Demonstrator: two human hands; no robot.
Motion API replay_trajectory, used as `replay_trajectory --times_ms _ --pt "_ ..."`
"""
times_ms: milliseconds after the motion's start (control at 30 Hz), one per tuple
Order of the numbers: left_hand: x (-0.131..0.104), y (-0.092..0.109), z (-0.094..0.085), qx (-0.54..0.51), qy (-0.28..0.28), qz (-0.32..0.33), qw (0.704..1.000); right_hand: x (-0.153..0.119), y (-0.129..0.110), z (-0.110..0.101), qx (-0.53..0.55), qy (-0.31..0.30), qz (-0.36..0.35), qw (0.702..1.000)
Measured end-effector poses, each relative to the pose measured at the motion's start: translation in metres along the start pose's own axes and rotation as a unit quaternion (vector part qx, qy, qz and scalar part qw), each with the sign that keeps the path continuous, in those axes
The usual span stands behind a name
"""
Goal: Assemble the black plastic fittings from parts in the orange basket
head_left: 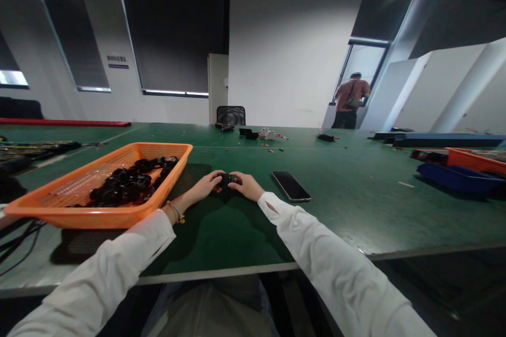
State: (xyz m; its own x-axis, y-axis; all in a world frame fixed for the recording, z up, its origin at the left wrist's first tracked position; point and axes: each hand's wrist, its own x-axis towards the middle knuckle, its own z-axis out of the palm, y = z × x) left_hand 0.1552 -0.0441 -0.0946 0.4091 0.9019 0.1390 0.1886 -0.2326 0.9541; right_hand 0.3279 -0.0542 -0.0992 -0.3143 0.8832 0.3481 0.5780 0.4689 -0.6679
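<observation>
Just above the green table [245,242], a small black part [226,180] is held between my two hands. My left hand [207,185] has its fingers closed on the part's left side. On the right side, the fingers of my right hand [245,185] pinch the same part. Its fine details are too small to tell. To the left of my left hand stands an orange basket [98,217] holding several glossy black parts [128,184]. A dark-screened phone [291,186] lies flat to the right of my right hand.
Small black and white pieces [268,134] lie towards the table's far edge. At the right are a blue tray [458,178] and an orange one [476,160]. Dark cables [35,152] lie at the left. A person [353,96] stands far off by a window.
</observation>
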Motion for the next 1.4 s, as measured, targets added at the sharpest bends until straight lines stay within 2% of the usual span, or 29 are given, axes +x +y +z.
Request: replay_trajectory --times_ms 167,900,1100,1400 --pt "0.0011 0.0001 0.0009 -0.002 0.005 -0.014 1.000 -0.0006 -0.0022 -0.0004 0.001 -0.009 0.003 1.000" --pt "-0.0002 -0.0012 -0.0004 0.016 -0.001 0.000 1.000 -0.0012 -0.0044 0.0010 0.040 -0.015 0.023 0.999" --pt "0.0014 -0.0022 -0.0005 0.005 0.000 0.004 1.000 -0.0028 -0.0068 -0.0010 -0.003 0.001 0.005 1.000" --pt "0.0011 -0.0004 0.0005 -0.001 0.005 -0.005 1.000 -0.0037 -0.0028 -0.0020 0.011 -0.014 -0.027 0.999"
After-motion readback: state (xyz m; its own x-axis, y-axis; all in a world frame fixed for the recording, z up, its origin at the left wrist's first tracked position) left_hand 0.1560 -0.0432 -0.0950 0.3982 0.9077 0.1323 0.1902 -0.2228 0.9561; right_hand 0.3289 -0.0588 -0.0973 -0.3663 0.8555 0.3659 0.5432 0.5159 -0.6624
